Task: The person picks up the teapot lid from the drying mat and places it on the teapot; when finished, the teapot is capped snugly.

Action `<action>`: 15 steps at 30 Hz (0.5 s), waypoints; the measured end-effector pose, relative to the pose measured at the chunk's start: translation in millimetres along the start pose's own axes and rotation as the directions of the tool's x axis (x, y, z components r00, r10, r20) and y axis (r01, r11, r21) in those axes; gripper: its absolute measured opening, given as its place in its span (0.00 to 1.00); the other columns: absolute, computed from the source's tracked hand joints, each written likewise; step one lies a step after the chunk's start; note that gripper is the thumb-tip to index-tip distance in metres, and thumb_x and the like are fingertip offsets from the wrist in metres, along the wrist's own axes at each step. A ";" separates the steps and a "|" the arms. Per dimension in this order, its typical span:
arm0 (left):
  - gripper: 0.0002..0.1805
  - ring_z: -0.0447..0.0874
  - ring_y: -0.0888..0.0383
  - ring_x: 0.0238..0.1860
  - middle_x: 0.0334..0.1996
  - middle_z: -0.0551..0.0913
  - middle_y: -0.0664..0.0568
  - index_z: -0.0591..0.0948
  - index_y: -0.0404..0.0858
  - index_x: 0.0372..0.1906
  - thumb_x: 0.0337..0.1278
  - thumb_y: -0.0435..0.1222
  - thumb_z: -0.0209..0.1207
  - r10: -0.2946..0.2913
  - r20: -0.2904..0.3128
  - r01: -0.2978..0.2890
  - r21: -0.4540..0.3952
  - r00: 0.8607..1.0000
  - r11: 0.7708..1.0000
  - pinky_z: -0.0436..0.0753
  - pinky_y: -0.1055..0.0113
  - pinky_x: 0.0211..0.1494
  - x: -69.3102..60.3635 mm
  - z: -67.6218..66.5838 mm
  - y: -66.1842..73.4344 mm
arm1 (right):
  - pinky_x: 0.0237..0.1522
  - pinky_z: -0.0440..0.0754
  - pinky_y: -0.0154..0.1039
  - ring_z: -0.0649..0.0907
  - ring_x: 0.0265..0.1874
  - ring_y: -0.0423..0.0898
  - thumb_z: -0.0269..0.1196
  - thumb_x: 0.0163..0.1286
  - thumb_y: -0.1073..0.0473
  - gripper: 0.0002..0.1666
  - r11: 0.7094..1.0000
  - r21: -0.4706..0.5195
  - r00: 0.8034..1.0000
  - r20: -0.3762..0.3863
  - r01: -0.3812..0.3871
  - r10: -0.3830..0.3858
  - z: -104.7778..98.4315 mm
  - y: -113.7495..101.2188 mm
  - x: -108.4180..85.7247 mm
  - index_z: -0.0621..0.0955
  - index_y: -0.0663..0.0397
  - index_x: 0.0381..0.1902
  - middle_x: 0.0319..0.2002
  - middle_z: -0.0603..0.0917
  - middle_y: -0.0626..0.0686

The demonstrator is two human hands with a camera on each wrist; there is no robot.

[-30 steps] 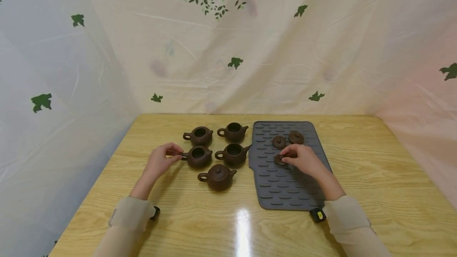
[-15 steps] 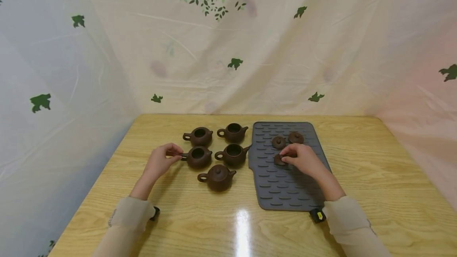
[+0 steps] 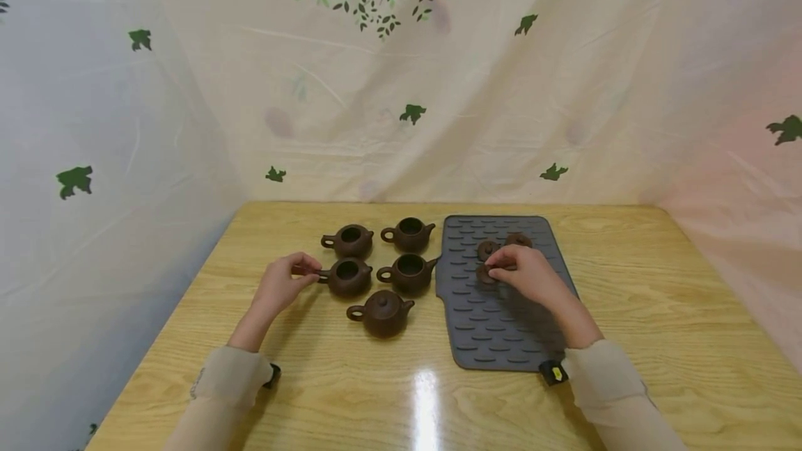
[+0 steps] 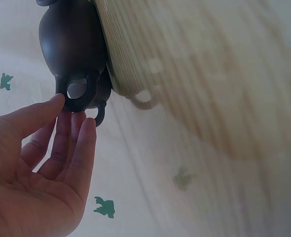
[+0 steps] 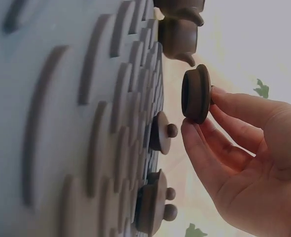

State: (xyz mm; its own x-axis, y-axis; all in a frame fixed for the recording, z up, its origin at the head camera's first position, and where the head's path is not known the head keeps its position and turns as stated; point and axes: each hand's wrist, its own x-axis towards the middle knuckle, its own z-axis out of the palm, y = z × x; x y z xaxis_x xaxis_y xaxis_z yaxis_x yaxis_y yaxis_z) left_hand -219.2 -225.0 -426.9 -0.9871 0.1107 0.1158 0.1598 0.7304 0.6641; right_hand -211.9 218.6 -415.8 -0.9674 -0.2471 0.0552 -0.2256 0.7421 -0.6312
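Observation:
My left hand (image 3: 285, 285) pinches the handle of a dark brown, lidless teapot (image 3: 349, 277) standing on the table. The left wrist view shows thumb and fingertips at the looped handle (image 4: 81, 101). Over the grey mat, my right hand (image 3: 532, 273) holds a round brown teapot lid (image 5: 197, 94) between thumb and fingers. This lid is raised off the mat, its hollow underside turned to the left in the right wrist view. Other knobbed lids lie on the mat: one lid (image 3: 489, 250) and, beside it, another lid (image 3: 519, 240) partly covered by the hand.
Three more open teapots stand close by: one behind-left (image 3: 353, 239), another behind (image 3: 409, 235), and a third teapot (image 3: 410, 275) whose spout meets the mat's edge. A lidded teapot (image 3: 383, 315) stands in front. The ridged grey mat (image 3: 482, 339) lies right on the wooden table (image 3: 351, 395).
My right hand has lifted the lid from the mat and shifted slightly left with it. The left hand and the teapots have stayed in place.

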 end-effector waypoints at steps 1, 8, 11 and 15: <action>0.05 0.85 0.43 0.48 0.42 0.87 0.43 0.84 0.36 0.42 0.62 0.29 0.63 -0.002 0.000 0.002 -0.001 1.000 1.000 0.81 0.46 0.55 0.1 -0.2 0.1 | 0.50 0.84 0.54 0.85 0.49 0.58 0.65 0.70 0.59 0.10 1.000 0.005 1.000 0.001 0.003 -0.003 -0.3 -1.4 0.6 0.85 0.55 0.47 0.47 0.87 0.58; 0.05 0.85 0.43 0.49 0.42 0.87 0.43 0.84 0.36 0.42 0.63 0.29 0.63 -0.016 0.004 0.016 -0.001 1.000 1.000 0.81 0.46 0.55 0.5 -1.4 0.9 | 0.49 0.84 0.53 0.85 0.50 0.58 0.65 0.70 0.59 0.11 0.999 0.023 1.000 0.009 0.022 -0.022 -3.5 -14.5 4.8 0.85 0.56 0.48 0.48 0.86 0.60; 0.05 0.85 0.43 0.49 0.42 0.87 0.42 0.84 0.36 0.42 0.62 0.29 0.63 -0.016 0.004 0.016 -0.005 1.000 1.000 0.80 0.46 0.56 0.8 -1.8 1.2 | 0.48 0.84 0.52 0.85 0.49 0.57 0.64 0.70 0.59 0.12 0.999 0.026 0.999 0.013 0.032 -0.033 -3.2 -20.5 6.4 0.84 0.57 0.49 0.48 0.86 0.60; 0.05 0.85 0.43 0.49 0.42 0.87 0.42 0.84 0.36 0.42 0.62 0.29 0.63 -0.016 0.005 0.016 -0.008 1.000 1.000 0.80 0.46 0.56 1.1 -2.4 1.8 | 0.49 0.84 0.51 0.85 0.49 0.56 0.64 0.70 0.60 0.12 0.998 0.046 0.999 0.013 0.033 -0.034 -3.3 -29.7 8.7 0.84 0.56 0.49 0.48 0.86 0.59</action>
State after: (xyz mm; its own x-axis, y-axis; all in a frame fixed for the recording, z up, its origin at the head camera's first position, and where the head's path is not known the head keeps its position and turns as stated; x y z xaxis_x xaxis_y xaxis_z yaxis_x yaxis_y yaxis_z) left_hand -219.9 -225.2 -423.8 -0.9896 0.1018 0.1016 0.1438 0.7266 0.6718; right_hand -214.0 196.4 -394.0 -0.9578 -0.2798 0.0665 -0.2518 0.7043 -0.6638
